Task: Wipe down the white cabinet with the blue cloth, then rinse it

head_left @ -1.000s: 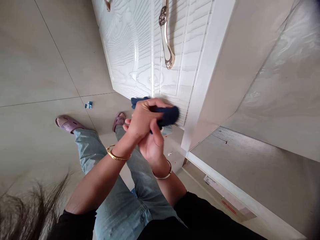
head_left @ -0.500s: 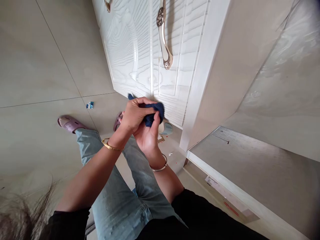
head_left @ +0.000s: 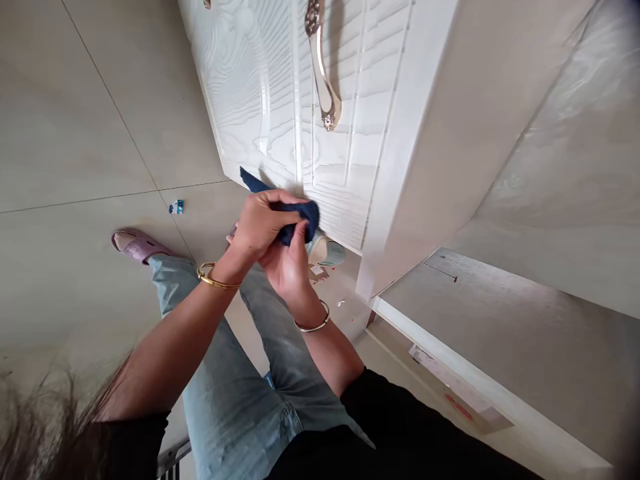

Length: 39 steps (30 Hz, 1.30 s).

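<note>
A dark blue knitted cloth, which looks like a rolled-up sock [head_left: 313, 217], is bunched between my two hands in front of the white cabinet door. My left hand [head_left: 257, 223] lies over it from the left, fingers bent round it and thumb pressed on the roll. From below, my right hand [head_left: 285, 270] cups the roll, its thumb against the near side. One loose end of the cloth sticks out past my left hand to the upper left. Some fingers of my right hand are hidden behind the left.
The white cabinet door [head_left: 280, 113] with a metal handle [head_left: 324, 73] stands just ahead. A low shelf [head_left: 500, 333] is at the right. On the tiled floor lie a small blue-and-white packet [head_left: 177, 207] and scraps of paper [head_left: 318, 272]. My feet wear pink slippers [head_left: 140, 247].
More of the cloth's loose end now sticks out at the upper left. Both hands have shifted slightly left with the roll, and the view has moved a little.
</note>
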Motion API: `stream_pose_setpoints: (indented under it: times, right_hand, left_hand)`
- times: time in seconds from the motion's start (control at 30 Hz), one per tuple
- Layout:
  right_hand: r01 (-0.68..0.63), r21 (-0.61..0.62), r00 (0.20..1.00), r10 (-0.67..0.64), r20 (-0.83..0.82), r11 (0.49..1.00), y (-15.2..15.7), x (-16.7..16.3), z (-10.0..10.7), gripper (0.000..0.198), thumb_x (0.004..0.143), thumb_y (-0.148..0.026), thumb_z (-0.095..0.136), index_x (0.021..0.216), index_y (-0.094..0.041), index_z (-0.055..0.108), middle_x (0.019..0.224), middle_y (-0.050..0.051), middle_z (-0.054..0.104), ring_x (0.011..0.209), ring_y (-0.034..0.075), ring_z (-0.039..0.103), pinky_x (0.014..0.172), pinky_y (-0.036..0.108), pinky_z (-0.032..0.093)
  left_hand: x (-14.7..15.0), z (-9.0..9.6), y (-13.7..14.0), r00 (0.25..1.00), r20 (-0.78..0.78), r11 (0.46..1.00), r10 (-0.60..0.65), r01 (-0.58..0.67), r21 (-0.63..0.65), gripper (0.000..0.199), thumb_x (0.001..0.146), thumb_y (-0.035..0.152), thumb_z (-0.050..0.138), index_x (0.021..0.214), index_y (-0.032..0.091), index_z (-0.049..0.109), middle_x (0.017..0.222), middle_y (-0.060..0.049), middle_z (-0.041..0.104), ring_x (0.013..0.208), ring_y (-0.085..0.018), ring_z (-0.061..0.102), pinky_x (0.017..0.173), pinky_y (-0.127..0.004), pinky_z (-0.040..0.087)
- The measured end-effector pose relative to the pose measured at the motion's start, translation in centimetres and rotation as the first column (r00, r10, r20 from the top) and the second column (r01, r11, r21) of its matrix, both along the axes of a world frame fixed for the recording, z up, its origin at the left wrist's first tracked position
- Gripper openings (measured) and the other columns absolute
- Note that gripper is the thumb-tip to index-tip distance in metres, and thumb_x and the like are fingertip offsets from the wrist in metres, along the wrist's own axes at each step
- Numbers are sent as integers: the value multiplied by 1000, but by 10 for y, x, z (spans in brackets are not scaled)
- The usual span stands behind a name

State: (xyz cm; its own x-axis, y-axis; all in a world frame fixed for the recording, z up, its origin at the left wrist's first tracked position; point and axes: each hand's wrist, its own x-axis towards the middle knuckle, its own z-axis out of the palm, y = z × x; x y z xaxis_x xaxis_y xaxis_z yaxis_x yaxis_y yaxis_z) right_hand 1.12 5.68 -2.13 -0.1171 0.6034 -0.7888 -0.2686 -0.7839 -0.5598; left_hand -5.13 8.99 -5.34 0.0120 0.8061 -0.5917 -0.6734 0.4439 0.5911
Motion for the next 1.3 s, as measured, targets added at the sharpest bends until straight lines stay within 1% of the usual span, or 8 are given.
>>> stream_pose_setpoints:
  times: [0.17,0.27,0.4,0.63,0.97,1.07,1.2,1.3]
  right_hand:
    - [59,21,998,-59,-7,998,-9,9,-6,81,92,-85,27,149,-33,51,153,4,60,152,23,46,121,59,45]
    - [48,-32,998,-50,-33,998,-15,15,-12,77,93,-82,34,150,-32,50,154,4,59,155,21,42,124,55,41]
    - [107,33,994,-106,-36,994,-19,18,-13,74,94,-79,36,151,-33,49,156,3,57,157,20,39,130,56,32]
    - [143,5,989,-143,40,990,-11,10,-7,67,98,-74,34,147,-33,54,151,2,62,156,19,40,126,53,41]
    - [164,8,985,-165,59,986,-17,12,-11,67,99,-73,35,150,-32,50,153,2,61,156,19,41,126,56,39]
    - [145,-33,988,-144,49,989,-18,12,-12,66,100,-70,36,150,-29,51,154,4,60,153,18,46,126,52,40]
    - [192,63,978,-196,70,979,-19,10,-12,68,98,-74,35,150,-33,52,157,2,57,150,20,50,127,54,38]
    - [175,-27,983,-173,68,984,-20,9,-15,67,100,-70,35,150,-30,52,156,4,58,151,19,49,128,51,37]
  left_hand:
    - [2,-4,-7,998,18,997,-62,61,50,18,58,11,84,73,18,77,74,0,74,72,-15,70,68,-26,58]
    - [5,-10,-11,999,37,999,-38,39,-16,15,57,13,84,70,18,77,71,0,74,67,-13,68,62,-24,57]
    - [7,-10,-14,997,40,998,-66,65,24,17,59,12,85,73,19,78,76,0,76,72,-14,71,65,-24,58]
    - [4,-2,-6,999,42,999,-33,33,16,17,59,14,87,71,19,77,75,-1,76,75,-17,74,67,-27,62]
    - [7,-2,-10,996,64,998,-56,54,36,17,59,13,86,72,18,76,75,-1,76,76,-18,74,68,-29,62]
    - [7,-2,-10,998,56,1000,-12,13,-16,15,59,12,85,69,18,75,73,-1,75,72,-16,73,67,-27,61]
    - [6,-4,-10,997,45,997,-65,62,51,17,58,10,82,72,19,77,75,-1,76,76,-17,74,69,-27,62]
    - [6,-7,-11,999,30,999,-33,33,-1,15,57,10,82,68,19,77,73,-1,76,70,-15,71,63,-24,60]
